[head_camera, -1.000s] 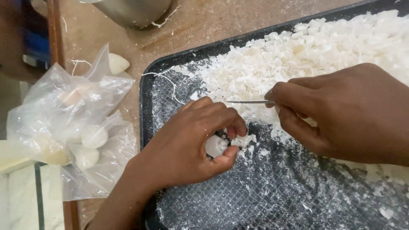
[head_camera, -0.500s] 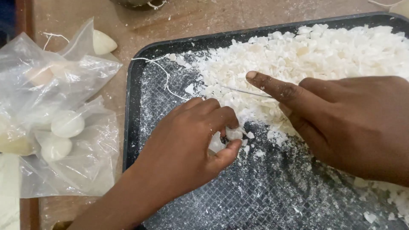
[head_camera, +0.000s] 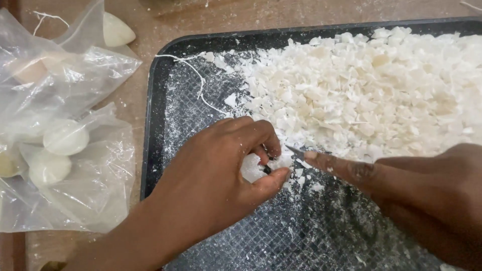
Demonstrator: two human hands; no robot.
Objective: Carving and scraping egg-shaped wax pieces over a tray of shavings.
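A dusty brown table (head_camera: 150, 65) bears a black gridded tray (head_camera: 160, 100) of white flakes (head_camera: 371, 95) (crumbly, chalky). The left hand (head_camera: 221, 175) pinches a white lump (head_camera: 252, 168); the right hand (head_camera: 401, 185) clasps a thin blade (head_camera: 296, 150).

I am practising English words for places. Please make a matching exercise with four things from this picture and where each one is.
Things:
1. white lump
2. blade
3. pile of white flakes
4. clear plastic bag

Places:
A. left of the tray, on the wooden table
B. in the left hand
C. under the right hand forefinger
D. far half of the tray

Pairs: 1-B, 2-C, 3-D, 4-A
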